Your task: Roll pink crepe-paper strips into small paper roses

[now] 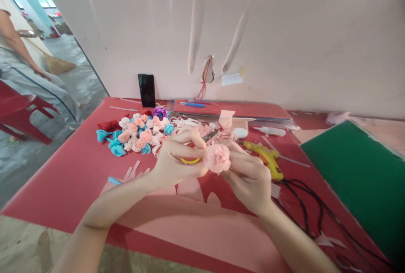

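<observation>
A pale pink paper rose (217, 158) is held up between my two hands over the table. My left hand (180, 155) pinches its petals from the left with thumb and forefinger. From the other side, the fingers of my right hand (248, 176) are closed around the rose's lower right side; its base is hidden. Behind my left hand, partly covered, lie scissors with a yellow-lined handle (190, 161). Below the hands rest pink paper petals (190, 188) and a large pink paper sheet (196, 222). A yellow glue gun (265, 157) lies just beyond my right hand.
Finished paper roses (139, 131) in pink, blue and purple are heaped at the left. A phone (147, 90) leans on the white board (142, 32). A green cutting board (357, 180) and black cables (303, 201) occupy the right. A person (28, 62) is beyond the table at far left.
</observation>
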A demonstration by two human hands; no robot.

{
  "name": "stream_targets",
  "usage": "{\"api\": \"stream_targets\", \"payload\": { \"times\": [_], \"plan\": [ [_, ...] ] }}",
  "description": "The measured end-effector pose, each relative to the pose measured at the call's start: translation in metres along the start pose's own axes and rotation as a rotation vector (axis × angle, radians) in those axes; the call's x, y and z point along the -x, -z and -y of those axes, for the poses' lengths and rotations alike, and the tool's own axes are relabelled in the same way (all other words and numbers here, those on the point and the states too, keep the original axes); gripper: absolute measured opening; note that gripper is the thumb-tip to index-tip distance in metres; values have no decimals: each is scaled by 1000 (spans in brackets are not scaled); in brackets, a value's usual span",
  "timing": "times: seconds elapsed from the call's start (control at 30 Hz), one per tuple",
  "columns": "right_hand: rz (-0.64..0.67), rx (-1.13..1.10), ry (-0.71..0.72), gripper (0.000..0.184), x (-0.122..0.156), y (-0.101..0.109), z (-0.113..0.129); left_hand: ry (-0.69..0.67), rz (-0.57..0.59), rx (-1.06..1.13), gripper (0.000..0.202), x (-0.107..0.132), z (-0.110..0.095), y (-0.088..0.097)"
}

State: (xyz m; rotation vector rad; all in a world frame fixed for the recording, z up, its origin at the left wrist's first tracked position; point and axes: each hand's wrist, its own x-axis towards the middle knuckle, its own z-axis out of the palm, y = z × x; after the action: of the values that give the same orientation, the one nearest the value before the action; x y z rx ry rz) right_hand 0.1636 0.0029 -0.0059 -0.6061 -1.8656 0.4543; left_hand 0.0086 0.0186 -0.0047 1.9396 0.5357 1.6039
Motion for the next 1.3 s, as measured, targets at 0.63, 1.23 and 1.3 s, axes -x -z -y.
{"api": "stream_targets", "payload": {
  "times": [0.63, 1.23, 1.3],
  "plan": [
    [92, 133, 292, 21, 2, 11, -7, -242, 93, -69, 17, -5, -2, 4],
    [194, 0, 350, 21, -1, 14, -4, -255, 115, 68, 22, -1, -9, 0],
    [116, 131, 372, 17, 0, 12, 0, -292, 53, 17, 24, -1, -10, -2]
  ]
}}
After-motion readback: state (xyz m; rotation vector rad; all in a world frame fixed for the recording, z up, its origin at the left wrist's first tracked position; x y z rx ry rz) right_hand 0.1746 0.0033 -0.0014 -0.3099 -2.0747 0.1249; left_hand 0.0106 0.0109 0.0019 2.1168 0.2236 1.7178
